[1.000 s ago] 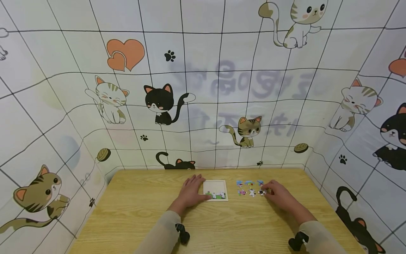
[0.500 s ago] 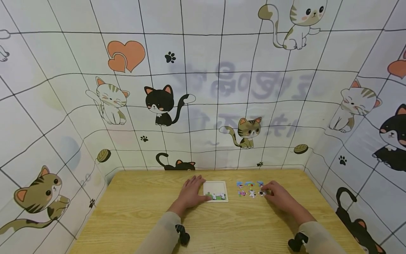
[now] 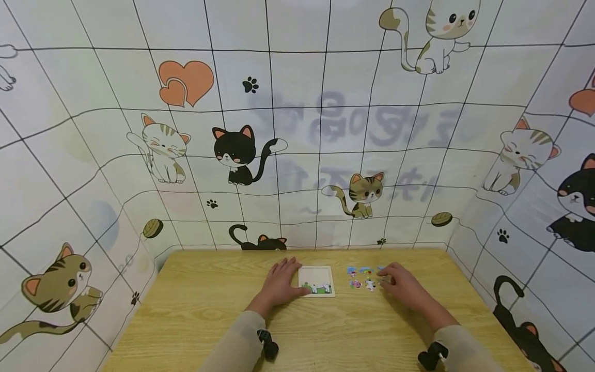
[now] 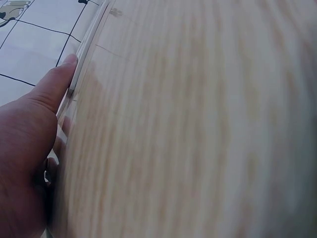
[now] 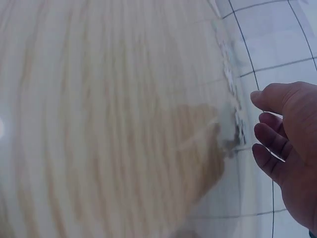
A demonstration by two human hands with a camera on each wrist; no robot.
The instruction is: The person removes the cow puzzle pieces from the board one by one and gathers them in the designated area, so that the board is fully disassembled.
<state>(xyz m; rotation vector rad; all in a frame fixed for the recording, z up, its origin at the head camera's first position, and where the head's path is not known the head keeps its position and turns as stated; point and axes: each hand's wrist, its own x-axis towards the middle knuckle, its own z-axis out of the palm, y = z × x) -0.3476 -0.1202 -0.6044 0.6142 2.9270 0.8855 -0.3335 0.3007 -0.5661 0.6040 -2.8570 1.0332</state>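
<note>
My left hand (image 3: 279, 283) rests at the left edge of a square puzzle board (image 3: 316, 279), its thumb reaching over the board's lower left corner. Along the bottom of the board runs a printed strip in green and white; the area above it is plain. In the left wrist view the left thumb (image 4: 54, 82) lies against the board's edge. My right hand (image 3: 405, 287) is over the right end of two short rows of jigsaw pieces (image 3: 365, 270), with loosely bent fingers and nothing visible between them. It hides the right-hand pieces in part. A white jigsaw piece (image 3: 370, 284) lies just left of it.
The wooden table (image 3: 223, 299) meets a wall sheet (image 3: 297, 155) printed with cartoon cats and grid lines at its back edge. More sheeting stands to the left and right. Black wrist devices sit on both sleeves.
My right hand has shifted slightly left over the end of the rows, covering the black-and-white piece that showed before. The left hand and the board stay in place.
</note>
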